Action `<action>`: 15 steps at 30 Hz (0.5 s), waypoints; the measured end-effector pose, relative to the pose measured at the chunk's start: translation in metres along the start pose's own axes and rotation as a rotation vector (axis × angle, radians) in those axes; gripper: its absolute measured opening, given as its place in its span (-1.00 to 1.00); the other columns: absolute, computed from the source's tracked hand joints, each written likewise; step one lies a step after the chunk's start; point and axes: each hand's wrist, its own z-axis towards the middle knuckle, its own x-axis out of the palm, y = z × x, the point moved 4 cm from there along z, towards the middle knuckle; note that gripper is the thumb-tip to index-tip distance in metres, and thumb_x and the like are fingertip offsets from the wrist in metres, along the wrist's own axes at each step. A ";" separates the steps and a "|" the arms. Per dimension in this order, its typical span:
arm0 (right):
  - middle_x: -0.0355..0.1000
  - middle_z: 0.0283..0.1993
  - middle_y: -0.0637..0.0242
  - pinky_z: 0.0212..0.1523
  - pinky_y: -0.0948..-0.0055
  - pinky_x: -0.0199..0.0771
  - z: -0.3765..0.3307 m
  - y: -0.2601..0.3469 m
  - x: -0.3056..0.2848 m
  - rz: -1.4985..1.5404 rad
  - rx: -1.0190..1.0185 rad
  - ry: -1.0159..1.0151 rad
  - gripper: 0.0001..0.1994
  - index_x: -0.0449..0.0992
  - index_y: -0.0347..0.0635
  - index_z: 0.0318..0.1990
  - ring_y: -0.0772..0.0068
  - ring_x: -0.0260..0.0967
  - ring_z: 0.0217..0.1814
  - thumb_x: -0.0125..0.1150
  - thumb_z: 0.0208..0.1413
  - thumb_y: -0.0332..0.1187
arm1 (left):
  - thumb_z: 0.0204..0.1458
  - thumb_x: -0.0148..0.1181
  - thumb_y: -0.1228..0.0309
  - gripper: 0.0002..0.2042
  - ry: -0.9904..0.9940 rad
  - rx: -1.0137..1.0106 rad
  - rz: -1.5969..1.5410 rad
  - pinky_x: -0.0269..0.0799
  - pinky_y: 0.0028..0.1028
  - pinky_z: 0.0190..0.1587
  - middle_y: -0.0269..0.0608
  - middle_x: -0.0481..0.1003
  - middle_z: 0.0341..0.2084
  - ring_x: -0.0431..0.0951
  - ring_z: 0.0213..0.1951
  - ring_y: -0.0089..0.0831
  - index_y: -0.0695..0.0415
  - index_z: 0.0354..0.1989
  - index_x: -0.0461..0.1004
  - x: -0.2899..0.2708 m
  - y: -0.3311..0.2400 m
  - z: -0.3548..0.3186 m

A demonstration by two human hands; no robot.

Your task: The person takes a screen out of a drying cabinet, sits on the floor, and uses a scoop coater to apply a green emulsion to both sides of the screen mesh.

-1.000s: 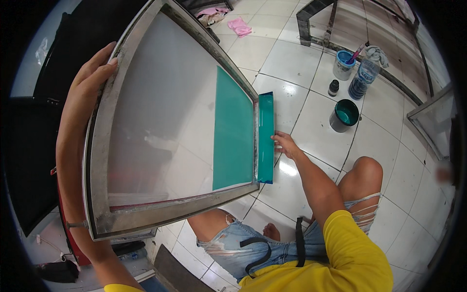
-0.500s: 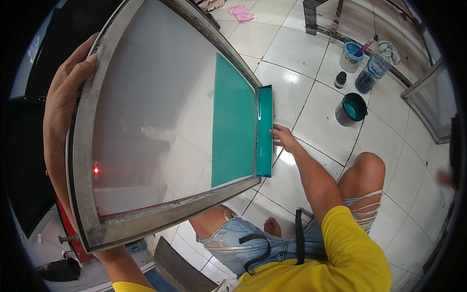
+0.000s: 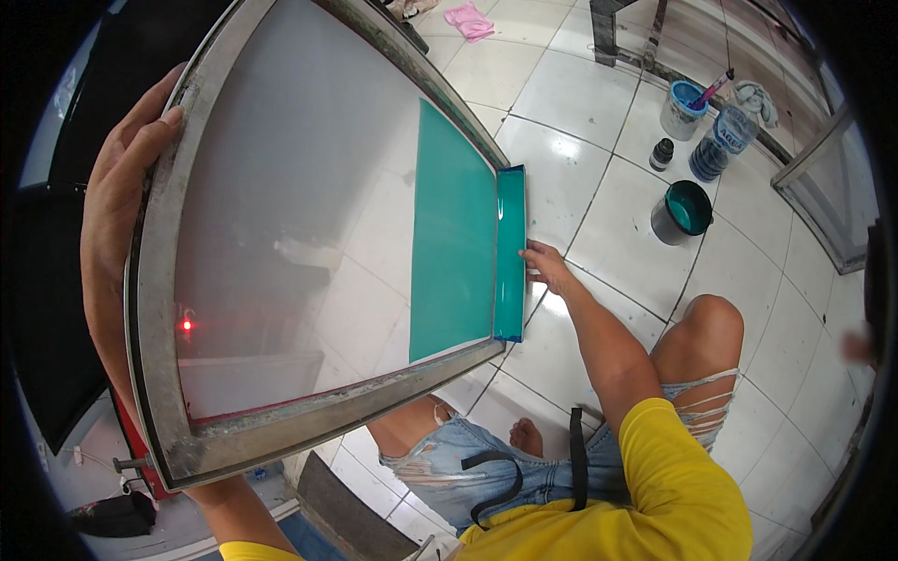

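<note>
You are holding a metal-framed screen [image 3: 154, 299] up on a slant in front of you, its left side rising close to your head and its right side dipping toward the tiled floor [image 3: 594, 224]. Your left hand [image 3: 126, 154] is gripping the frame's left bar from outside, the thumb pressing near its front edge while the fingers are wrapping mostly out of sight behind.

Your right hand [image 3: 545, 266] is pinching the outer edge of a long, narrow trough [image 3: 519, 290] about midway along its length; the undersides of those fingers are hiding from view. The trough is lying along the screen's right end, its long axis running away from you, one end pointing toward your legs and the other toward the far wall, nearly parallel with that end of the frame. Glossy green fluid is showing along it. Whether its inner lip is touching the mesh [image 3: 281, 187], I cannot tell.

Just left of the trough, a green band [image 3: 454, 243] is covering part of the mesh, its long axis running the same way. Right of your hand, a dark bucket [image 3: 666, 222] with green fluid is standing on the floor; beyond it are standing a small black bottle [image 3: 661, 155], a clear plastic bottle [image 3: 716, 154] and a tub [image 3: 680, 120].
</note>
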 end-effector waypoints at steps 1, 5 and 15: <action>0.34 0.13 0.17 -0.01 0.16 0.38 -0.001 0.001 0.003 -0.005 0.005 0.011 -0.39 0.25 -0.13 0.27 0.22 0.29 0.12 0.23 0.04 -0.22 | -0.04 0.14 0.20 -0.39 0.009 -0.009 0.003 0.60 -0.41 -0.20 0.18 0.53 -0.23 0.65 -0.32 -0.31 0.34 0.17 0.31 -0.001 -0.002 -0.001; 0.33 0.15 0.16 0.01 0.15 0.38 -0.006 0.006 0.012 -0.012 0.026 0.039 -0.38 0.24 -0.15 0.27 0.21 0.28 0.14 0.23 0.04 -0.21 | -0.04 0.15 0.20 -0.39 0.006 -0.025 -0.001 0.59 -0.39 -0.16 0.20 0.52 -0.20 0.64 -0.28 -0.31 0.33 0.17 0.31 -0.003 0.001 -0.002; 0.38 0.07 0.18 -0.06 0.19 0.41 -0.003 0.008 0.018 -0.053 0.015 0.012 -0.39 0.26 -0.16 0.25 0.24 0.34 0.05 0.24 0.03 -0.21 | -0.03 0.15 0.20 -0.40 -0.037 -0.017 -0.011 0.57 -0.39 -0.11 0.15 0.51 -0.14 0.63 -0.21 -0.31 0.27 0.19 0.31 -0.005 0.001 -0.005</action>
